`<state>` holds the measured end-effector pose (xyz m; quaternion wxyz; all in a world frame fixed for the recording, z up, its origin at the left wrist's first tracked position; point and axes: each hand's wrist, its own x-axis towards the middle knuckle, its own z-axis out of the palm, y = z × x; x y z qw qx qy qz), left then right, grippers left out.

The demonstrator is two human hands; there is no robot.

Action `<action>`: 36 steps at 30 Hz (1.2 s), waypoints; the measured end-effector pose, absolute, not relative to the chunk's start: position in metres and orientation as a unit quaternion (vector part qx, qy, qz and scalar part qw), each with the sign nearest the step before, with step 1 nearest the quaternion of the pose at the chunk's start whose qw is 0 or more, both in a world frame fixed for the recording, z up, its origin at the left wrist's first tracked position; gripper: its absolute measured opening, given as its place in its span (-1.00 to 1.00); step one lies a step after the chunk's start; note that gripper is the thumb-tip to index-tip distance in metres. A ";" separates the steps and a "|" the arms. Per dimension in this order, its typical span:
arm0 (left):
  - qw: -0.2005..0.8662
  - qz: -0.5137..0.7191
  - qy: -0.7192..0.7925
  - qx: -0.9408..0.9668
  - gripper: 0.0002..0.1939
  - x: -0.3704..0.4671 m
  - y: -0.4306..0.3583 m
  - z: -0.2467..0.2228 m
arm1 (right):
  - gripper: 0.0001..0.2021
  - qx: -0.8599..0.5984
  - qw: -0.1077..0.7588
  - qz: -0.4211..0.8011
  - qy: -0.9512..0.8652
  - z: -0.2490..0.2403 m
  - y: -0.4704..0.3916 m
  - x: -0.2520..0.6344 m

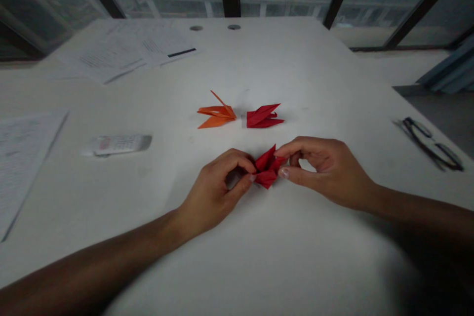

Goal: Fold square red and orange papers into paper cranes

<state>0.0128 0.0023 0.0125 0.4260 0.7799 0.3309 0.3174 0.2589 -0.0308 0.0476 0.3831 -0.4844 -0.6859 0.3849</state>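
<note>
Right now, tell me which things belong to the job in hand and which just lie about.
Part of the job: red folded paper, held between left hand and right hand; likely also second red piece and orange piece.

Apparently lying about: glasses; printed sheets; white labelled object, use unclear.

The white table bears papers, a tube, glasses and origami (red and orange).

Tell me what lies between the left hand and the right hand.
In the head view, a folded red paper piece lies between the left hand and the right hand, both touching it.
</note>
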 end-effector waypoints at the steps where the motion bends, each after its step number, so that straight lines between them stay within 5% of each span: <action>1: 0.428 0.319 0.331 0.778 -0.96 0.013 0.002 0.012 | -0.82 -0.494 0.383 0.358 -0.694 0.047 -0.032 0.258; 8: 0.407 0.329 0.330 0.786 -0.94 0.012 0.001 0.013 | -0.90 -0.492 0.392 0.224 -0.744 0.045 -0.036 0.256; 15: 0.410 0.329 0.322 0.787 -0.91 0.012 0.001 0.015 | -0.95 -0.499 0.393 0.227 -0.738 0.042 -0.037 0.254; 29: 0.410 0.321 0.314 0.793 -0.89 0.011 0.002 0.015 | -0.92 -0.491 0.373 0.513 -0.597 0.044 -0.030 0.258; 36: 0.429 0.315 0.322 0.783 -0.91 0.012 0.001 0.014 | -0.89 -0.476 0.366 0.541 -0.590 0.040 -0.028 0.261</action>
